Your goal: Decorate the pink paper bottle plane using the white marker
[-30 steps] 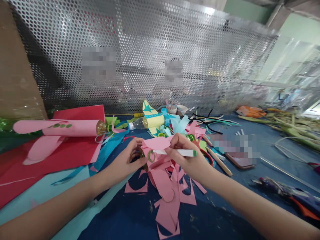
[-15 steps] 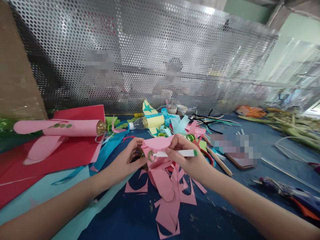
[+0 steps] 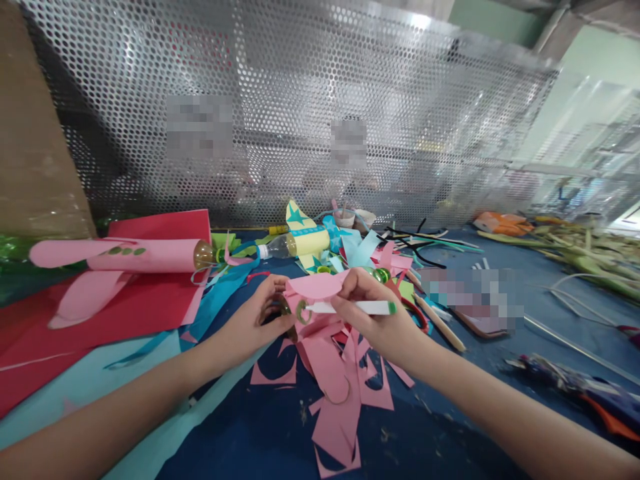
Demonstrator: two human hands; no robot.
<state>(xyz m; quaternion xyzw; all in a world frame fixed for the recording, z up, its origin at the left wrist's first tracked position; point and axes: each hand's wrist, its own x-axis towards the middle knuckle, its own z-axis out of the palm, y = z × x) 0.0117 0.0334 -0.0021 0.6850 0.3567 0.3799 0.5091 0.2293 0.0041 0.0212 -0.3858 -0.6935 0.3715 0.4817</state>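
A bottle wrapped in pink paper (image 3: 315,287) is in front of me, its bare brownish end toward my left hand (image 3: 270,312). That hand's fingers and thumb close around the bare end. My right hand (image 3: 373,307) pinches a white marker (image 3: 323,308) with a green end, lying nearly level. The marker's tip touches the pink paper beside a green oval mark (image 3: 301,311). A rounded pink flap (image 3: 327,377) hangs down toward me from the wrapped bottle. Pink paper scraps (image 3: 337,433) lie below it on the blue table.
Another pink-wrapped bottle (image 3: 150,257) lies on red paper (image 3: 125,317) at left. A yellow-wrapped bottle with blue stars (image 3: 307,241) lies behind. Scissors (image 3: 417,315), a wooden stick (image 3: 443,327) and a phone (image 3: 480,320) are at right. A perforated metal panel (image 3: 285,87) stands behind.
The marker's tip has shifted very slightly along the green oval mark. Both hands and the bottle stay almost in place.
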